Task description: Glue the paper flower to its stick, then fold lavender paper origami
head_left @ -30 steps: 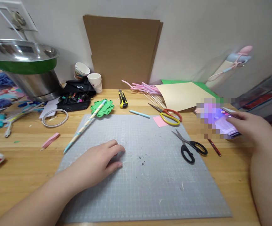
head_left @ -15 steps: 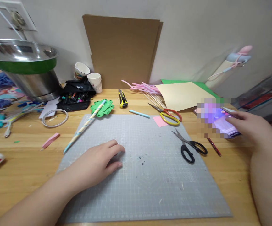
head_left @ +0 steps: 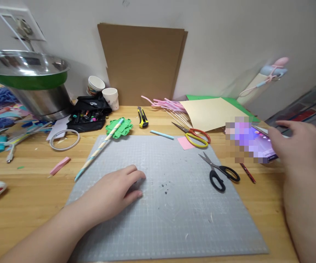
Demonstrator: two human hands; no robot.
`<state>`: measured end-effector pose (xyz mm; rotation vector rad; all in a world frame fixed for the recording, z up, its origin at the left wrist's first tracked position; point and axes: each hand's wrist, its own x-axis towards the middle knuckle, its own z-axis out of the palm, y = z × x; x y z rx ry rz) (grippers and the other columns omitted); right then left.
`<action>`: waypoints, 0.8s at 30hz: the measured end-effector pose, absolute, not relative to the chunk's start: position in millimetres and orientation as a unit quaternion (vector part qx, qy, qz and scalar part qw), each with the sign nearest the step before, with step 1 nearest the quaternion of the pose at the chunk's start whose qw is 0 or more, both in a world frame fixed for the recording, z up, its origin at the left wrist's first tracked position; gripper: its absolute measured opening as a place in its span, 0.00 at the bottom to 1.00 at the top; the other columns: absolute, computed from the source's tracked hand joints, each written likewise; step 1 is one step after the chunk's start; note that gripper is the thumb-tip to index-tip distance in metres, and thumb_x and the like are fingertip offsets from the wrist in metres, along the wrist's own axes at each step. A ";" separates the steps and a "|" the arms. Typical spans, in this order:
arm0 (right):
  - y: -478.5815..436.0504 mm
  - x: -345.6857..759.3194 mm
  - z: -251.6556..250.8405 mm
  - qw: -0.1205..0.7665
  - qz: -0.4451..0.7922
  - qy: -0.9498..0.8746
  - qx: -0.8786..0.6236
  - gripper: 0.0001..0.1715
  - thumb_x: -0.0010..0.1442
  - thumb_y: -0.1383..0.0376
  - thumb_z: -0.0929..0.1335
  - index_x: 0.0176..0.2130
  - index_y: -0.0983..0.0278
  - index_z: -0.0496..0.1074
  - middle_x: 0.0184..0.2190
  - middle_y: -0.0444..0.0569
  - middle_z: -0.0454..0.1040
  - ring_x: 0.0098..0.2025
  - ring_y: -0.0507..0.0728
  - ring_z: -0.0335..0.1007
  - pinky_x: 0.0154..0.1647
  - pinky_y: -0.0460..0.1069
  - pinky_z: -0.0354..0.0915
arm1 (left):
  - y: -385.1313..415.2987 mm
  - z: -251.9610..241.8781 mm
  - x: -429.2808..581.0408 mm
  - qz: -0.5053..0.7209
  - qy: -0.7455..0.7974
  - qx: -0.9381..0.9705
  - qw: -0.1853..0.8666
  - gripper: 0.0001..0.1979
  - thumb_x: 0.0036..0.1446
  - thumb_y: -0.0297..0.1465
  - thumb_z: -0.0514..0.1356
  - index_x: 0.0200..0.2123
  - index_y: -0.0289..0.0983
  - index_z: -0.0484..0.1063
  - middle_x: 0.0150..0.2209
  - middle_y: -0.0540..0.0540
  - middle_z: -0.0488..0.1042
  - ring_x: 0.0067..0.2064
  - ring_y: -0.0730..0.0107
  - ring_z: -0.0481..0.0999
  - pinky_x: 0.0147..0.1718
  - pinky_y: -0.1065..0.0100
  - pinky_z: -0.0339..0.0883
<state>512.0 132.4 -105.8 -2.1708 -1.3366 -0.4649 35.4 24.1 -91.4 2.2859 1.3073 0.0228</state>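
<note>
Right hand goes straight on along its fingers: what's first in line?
The purple-lit smartphone; the right hand points left at it, fingertips about at its edge. Whether they touch is unclear.

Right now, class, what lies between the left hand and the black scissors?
Only bare mat with a few dark specks lies between the left hand and the black scissors; the head view shows it.

Grey gridded mat (head_left: 174, 219); black scissors (head_left: 219, 173); green paper (head_left: 118, 126).
</note>
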 end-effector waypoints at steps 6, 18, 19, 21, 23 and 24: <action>139.5 446.4 -121.9 0.074 -0.235 -0.738 -0.628 0.19 0.58 0.66 0.57 0.36 0.61 0.75 0.61 0.54 0.63 0.62 0.67 0.55 0.60 0.72 0.36 | 23.5 -89.1 34.9 0.016 0.478 0.838 0.262 0.09 0.61 0.34 0.55 0.45 0.43 0.66 0.41 0.49 0.68 0.40 0.63 0.70 0.37 0.64 0.62; 191.4 437.6 -111.1 0.057 -0.164 -0.755 -0.633 0.34 0.57 0.70 0.57 0.61 0.59 0.60 0.65 0.53 0.56 0.61 0.70 0.57 0.55 0.77 0.47 | 20.8 -86.8 33.1 0.015 0.488 0.830 0.271 0.11 0.60 0.32 0.55 0.47 0.45 0.66 0.42 0.48 0.68 0.42 0.62 0.70 0.39 0.63 0.62; 197.2 438.0 -104.1 0.074 -0.171 -0.746 -0.639 0.33 0.59 0.69 0.56 0.63 0.60 0.57 0.66 0.55 0.54 0.61 0.70 0.56 0.55 0.76 0.47 | 20.9 -86.6 33.0 0.016 0.489 0.829 0.272 0.11 0.60 0.32 0.55 0.46 0.45 0.66 0.42 0.48 0.68 0.42 0.62 0.70 0.39 0.63 0.62; 210.5 437.9 -93.7 0.103 -0.187 -0.735 -0.644 0.33 0.61 0.67 0.55 0.65 0.63 0.53 0.67 0.59 0.50 0.62 0.71 0.54 0.55 0.76 0.46 | 21.4 -86.2 32.8 0.017 0.489 0.828 0.275 0.11 0.60 0.32 0.55 0.46 0.45 0.67 0.42 0.48 0.69 0.42 0.62 0.70 0.39 0.63 0.62; 224.3 437.1 -91.8 0.113 -0.197 -0.743 -0.630 0.32 0.62 0.66 0.55 0.65 0.63 0.53 0.67 0.58 0.50 0.63 0.69 0.52 0.57 0.75 0.42 | 21.6 -85.6 32.7 0.018 0.489 0.827 0.276 0.11 0.59 0.32 0.55 0.46 0.45 0.67 0.42 0.48 0.69 0.42 0.62 0.71 0.39 0.64 0.62; 230.7 436.9 -94.4 0.106 -0.195 -0.755 -0.617 0.31 0.61 0.65 0.56 0.63 0.61 0.56 0.66 0.57 0.53 0.63 0.68 0.52 0.58 0.75 0.40 | 21.5 -85.5 32.6 0.017 0.489 0.827 0.276 0.11 0.59 0.32 0.55 0.46 0.45 0.67 0.42 0.48 0.69 0.42 0.62 0.71 0.39 0.64 0.62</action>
